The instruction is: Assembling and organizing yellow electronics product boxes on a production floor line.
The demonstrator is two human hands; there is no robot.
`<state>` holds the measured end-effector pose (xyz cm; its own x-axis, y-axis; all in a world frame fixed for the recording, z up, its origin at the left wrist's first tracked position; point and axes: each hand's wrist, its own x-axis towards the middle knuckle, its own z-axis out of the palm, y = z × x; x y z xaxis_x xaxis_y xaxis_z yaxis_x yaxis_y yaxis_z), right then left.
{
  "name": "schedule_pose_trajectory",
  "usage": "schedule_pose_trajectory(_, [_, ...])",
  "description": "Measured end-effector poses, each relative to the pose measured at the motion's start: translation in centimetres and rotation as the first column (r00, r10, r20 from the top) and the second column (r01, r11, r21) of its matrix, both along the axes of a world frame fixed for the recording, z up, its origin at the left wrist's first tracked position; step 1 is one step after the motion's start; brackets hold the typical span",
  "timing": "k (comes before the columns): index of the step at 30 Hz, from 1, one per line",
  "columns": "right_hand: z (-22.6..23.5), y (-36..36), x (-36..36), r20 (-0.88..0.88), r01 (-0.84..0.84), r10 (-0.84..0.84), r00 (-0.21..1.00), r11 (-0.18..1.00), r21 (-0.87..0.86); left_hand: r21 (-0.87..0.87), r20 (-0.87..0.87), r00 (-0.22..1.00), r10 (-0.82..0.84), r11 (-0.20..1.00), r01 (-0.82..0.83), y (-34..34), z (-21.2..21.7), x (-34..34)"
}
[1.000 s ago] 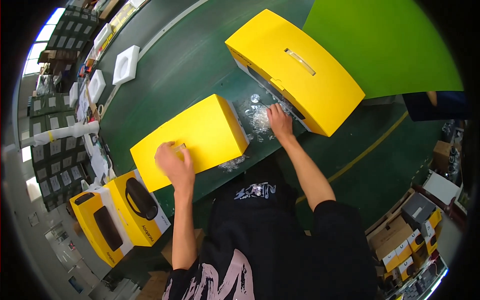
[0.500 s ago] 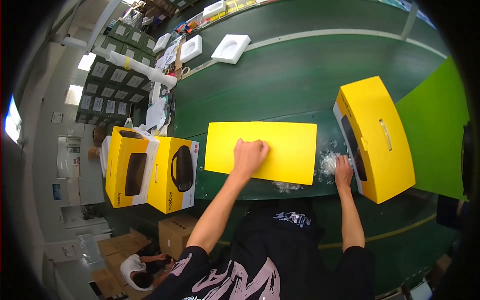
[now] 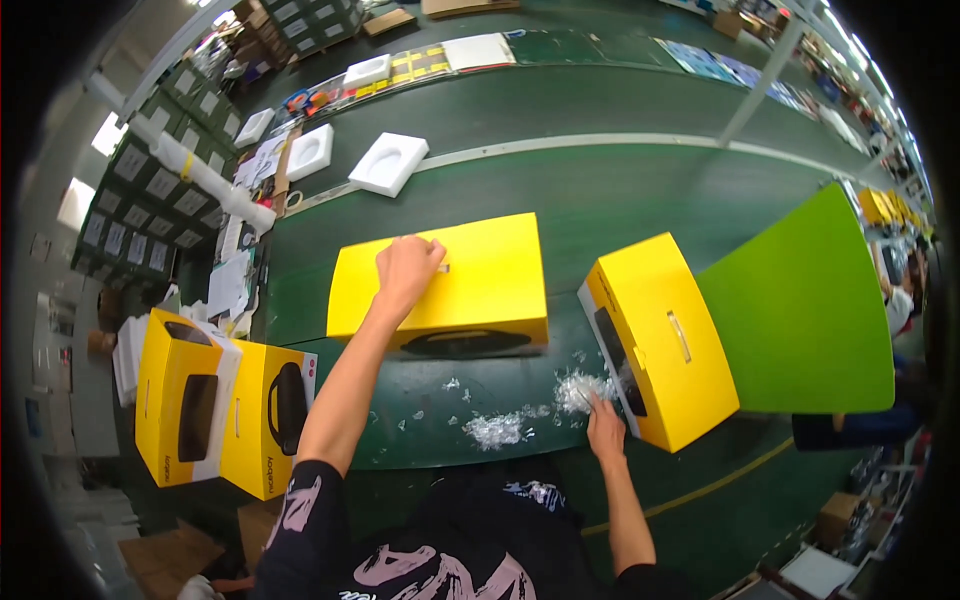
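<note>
My left hand (image 3: 408,268) is closed round the handle of a yellow carton (image 3: 480,262) with a dark product picture on its near side. The carton stands on the green work surface, or just off it; I cannot tell which. My right hand (image 3: 606,430) has its fingers drawn together at a heap of clear plastic scraps (image 3: 580,390), beside a second yellow carton (image 3: 672,340) with a handle on top. Another heap of clear scraps (image 3: 494,430) lies near the front edge, with small bits scattered around it.
Two yellow-and-white cartons (image 3: 262,420) stand at the left end. White foam inserts (image 3: 390,164) lie farther back, near papers and a pale roll (image 3: 215,185). At right rises a bright green panel (image 3: 810,320). Stacked dark green boxes (image 3: 150,205) stand far left, and people work far right.
The left-hand carton has moved away from me, showing its near side and uncovering the front scraps. My right hand stays by the other heap. The view has tilted up and shifted right.
</note>
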<state>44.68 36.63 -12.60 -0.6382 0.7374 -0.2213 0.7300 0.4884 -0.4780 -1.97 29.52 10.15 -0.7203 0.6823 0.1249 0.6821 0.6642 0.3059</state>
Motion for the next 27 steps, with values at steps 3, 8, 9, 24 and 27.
schedule_pose_trajectory(3, [-2.1,1.2,4.1,-0.024,0.041,-0.039,0.999,0.998,0.055,0.041,-0.040,0.999,-0.019,0.999,0.021,6.4,-2.4,-1.8])
schedule_pose_trajectory(8, [-0.1,-1.6,-1.6,0.147,-0.017,0.021,0.989,0.999,-0.028,0.261,0.014,0.999,0.036,0.965,-0.038,7.0,-10.2,-8.6])
schedule_pose_trajectory(9, [0.2,-2.9,-2.7,0.092,-0.014,0.022,0.996,0.996,-0.085,0.441,-0.095,0.993,-0.070,0.891,0.105,6.4,-12.5,-10.0])
schedule_pose_trajectory(24, [2.1,-9.2,-12.2,-0.338,-0.053,-0.029,0.941,0.972,-0.230,0.514,0.737,0.396,0.548,-0.075,-0.854,-45.5,-11.3,14.7])
schedule_pose_trajectory(27, [7.2,-12.7,-25.1,-0.550,-0.189,-0.042,0.834,0.915,-0.356,0.265,0.862,-0.080,0.501,-0.578,-0.772,-63.5,-9.4,10.6])
